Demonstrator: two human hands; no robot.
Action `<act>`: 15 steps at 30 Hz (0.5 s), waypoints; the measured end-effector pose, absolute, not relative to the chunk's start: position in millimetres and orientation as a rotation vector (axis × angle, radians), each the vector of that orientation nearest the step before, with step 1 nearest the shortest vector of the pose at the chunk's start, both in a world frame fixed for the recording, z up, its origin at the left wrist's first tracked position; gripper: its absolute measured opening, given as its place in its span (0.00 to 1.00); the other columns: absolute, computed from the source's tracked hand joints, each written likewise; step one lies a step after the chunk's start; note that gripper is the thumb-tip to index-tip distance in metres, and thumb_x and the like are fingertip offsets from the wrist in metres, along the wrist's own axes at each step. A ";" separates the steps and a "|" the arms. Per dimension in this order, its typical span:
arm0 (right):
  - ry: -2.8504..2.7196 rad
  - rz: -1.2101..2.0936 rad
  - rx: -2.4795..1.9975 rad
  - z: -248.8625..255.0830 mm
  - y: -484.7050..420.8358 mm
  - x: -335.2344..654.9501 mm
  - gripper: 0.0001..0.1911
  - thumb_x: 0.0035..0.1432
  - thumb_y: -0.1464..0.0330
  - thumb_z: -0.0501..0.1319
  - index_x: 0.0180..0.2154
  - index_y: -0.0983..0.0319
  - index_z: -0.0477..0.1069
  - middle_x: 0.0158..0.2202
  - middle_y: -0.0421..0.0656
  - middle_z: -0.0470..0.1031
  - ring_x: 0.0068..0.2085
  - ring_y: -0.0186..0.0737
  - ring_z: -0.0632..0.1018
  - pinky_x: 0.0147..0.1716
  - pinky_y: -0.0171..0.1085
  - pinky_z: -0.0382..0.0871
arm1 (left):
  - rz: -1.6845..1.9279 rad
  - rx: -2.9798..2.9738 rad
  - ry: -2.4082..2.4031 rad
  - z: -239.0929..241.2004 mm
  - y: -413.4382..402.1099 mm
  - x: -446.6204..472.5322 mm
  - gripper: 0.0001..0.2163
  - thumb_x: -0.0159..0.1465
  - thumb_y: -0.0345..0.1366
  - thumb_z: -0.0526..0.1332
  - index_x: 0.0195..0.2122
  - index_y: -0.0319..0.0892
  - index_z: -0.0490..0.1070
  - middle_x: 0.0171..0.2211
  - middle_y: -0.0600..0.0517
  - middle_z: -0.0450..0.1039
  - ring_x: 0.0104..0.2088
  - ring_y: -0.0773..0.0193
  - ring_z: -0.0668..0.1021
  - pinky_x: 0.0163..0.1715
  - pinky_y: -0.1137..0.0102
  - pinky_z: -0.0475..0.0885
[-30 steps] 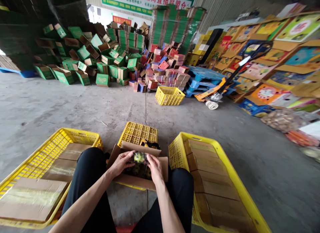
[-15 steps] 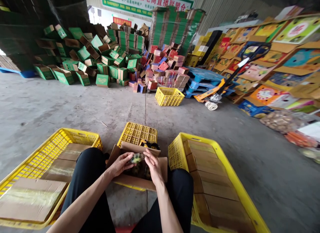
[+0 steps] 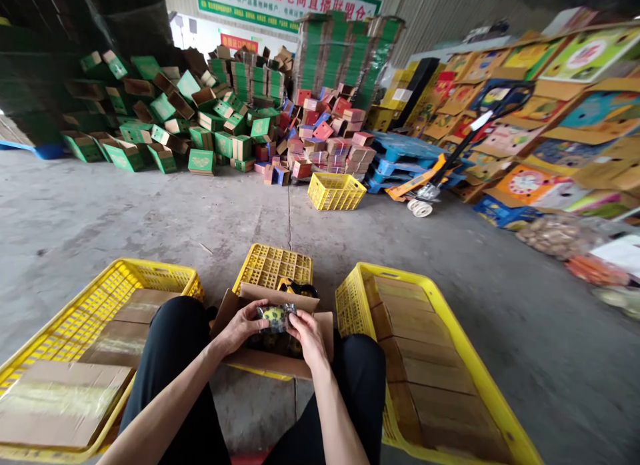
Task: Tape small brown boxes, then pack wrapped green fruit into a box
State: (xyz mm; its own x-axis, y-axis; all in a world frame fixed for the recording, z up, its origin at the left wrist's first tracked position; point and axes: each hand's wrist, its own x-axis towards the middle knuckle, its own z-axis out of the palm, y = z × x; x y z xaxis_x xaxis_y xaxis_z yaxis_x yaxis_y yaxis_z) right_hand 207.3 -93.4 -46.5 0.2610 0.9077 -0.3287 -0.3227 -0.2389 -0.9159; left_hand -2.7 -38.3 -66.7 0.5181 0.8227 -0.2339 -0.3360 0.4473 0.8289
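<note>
Legs: dark trousers, knees apart either side of the open box
Left hand (image 3: pixel 243 327): fingers closed round left end of packet
Right hand (image 3: pixel 304 330): fingertips pinching right end of same packet
Packet (image 3: pixel 275 316): clear wrap, yellow-green with dark patches, held level between both hands, above the open box
Open box (image 3: pixel 280 364): brown cardboard, flaps up, more packets inside, details too dark to tell
Side crates: yellow, left one (image 3: pixel 113 273) and right one (image 3: pixel 463 348), both with brown boxes inside
Tool (image 3: pixel 300 288): black and orange, just behind box, partly hidden
Crate behind box (image 3: pixel 273 265): yellow, grid side up
Far crate (image 3: pixel 337 193): yellow, on floor
Pallet jack (image 3: pixel 425 182): orange, beside blue pallets (image 3: pixel 400 152)
Back: heap of green boxes (image 3: pixel 163 132), banner (image 3: pixel 287 5) above
</note>
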 end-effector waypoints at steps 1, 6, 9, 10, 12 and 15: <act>-0.611 1.290 -1.326 -46.2 -93.1 207.7 0.29 0.39 0.49 0.80 0.39 0.59 0.82 0.40 0.45 0.85 0.43 0.48 0.84 0.46 0.45 0.80 | 0.780 0.817 0.684 -66.5 -38.5 -3.0 0.33 0.50 0.41 0.82 0.58 0.45 0.77 0.55 0.44 0.79 0.52 0.50 0.81 0.52 0.62 0.73; -0.645 1.271 -1.319 -44.8 -92.0 208.5 0.30 0.38 0.47 0.79 0.38 0.60 0.82 0.39 0.46 0.85 0.43 0.50 0.85 0.46 0.47 0.79 | 0.675 0.855 0.693 -65.2 -39.8 -6.4 0.29 0.54 0.44 0.80 0.56 0.45 0.79 0.57 0.43 0.78 0.56 0.47 0.79 0.53 0.60 0.74; -0.679 1.270 -1.315 -42.9 -92.5 208.4 0.29 0.40 0.47 0.79 0.38 0.60 0.82 0.39 0.46 0.85 0.43 0.51 0.85 0.48 0.48 0.79 | 0.708 0.912 0.676 -64.7 -39.3 -6.9 0.27 0.54 0.45 0.80 0.54 0.45 0.80 0.54 0.43 0.79 0.54 0.48 0.79 0.52 0.61 0.74; -0.695 1.260 -1.314 -41.9 -92.6 208.3 0.28 0.41 0.47 0.78 0.38 0.59 0.82 0.41 0.47 0.86 0.45 0.52 0.84 0.50 0.49 0.78 | 0.724 0.938 0.669 -64.6 -38.9 -6.7 0.27 0.54 0.45 0.79 0.53 0.44 0.80 0.53 0.44 0.80 0.53 0.48 0.80 0.51 0.62 0.73; -0.736 1.220 -1.311 -39.6 -92.5 208.1 0.28 0.42 0.49 0.78 0.41 0.57 0.82 0.46 0.47 0.85 0.52 0.55 0.83 0.55 0.50 0.75 | 0.755 0.980 0.672 -64.5 -38.0 -5.8 0.25 0.55 0.45 0.79 0.52 0.43 0.80 0.50 0.44 0.81 0.50 0.50 0.80 0.48 0.63 0.73; -0.813 1.164 -1.309 -37.8 -91.8 208.8 0.28 0.44 0.51 0.78 0.47 0.54 0.82 0.52 0.46 0.83 0.59 0.55 0.79 0.61 0.49 0.70 | 0.792 1.009 0.698 -64.1 -37.3 -4.2 0.24 0.53 0.43 0.80 0.49 0.43 0.80 0.46 0.47 0.82 0.46 0.53 0.81 0.47 0.64 0.73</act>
State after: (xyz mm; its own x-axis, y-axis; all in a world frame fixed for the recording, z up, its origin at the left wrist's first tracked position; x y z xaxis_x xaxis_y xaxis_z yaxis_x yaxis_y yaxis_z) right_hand 208.8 -91.8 -37.8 0.2691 0.9500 -0.1585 -0.1776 -0.1128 -0.9776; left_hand -4.2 -37.3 -64.1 0.5347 0.8331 -0.1416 -0.2455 0.3136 0.9173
